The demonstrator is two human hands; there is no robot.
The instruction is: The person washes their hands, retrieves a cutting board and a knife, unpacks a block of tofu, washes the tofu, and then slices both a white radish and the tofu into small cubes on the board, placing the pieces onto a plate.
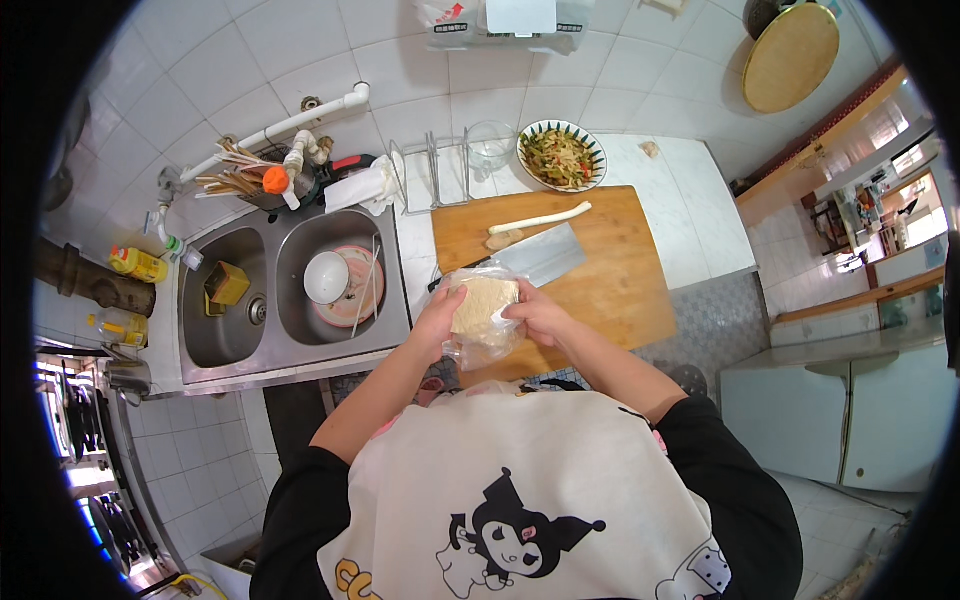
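Note:
Between my two hands is a pale yellowish block of food [484,306] in a clear plastic bag [480,354], held above the near left part of a wooden cutting board [622,277]. My left hand [441,319] grips its left side. On the right side, my right hand [538,313] pinches the block and the bag. Just beyond the bag a cleaver [546,253] lies flat on the board, its dark handle partly hidden by the bag. A piece of ginger [504,240] and a white scallion stalk [540,217] lie behind the blade.
Behind the board stand a patterned bowl of mixed food [562,155], a glass bowl [491,146] and a wire rack [435,176]. At left, a double steel sink [270,281] holds a white bowl [327,277], a pink plate [360,300], chopsticks [365,289] and a yellow sponge [227,283].

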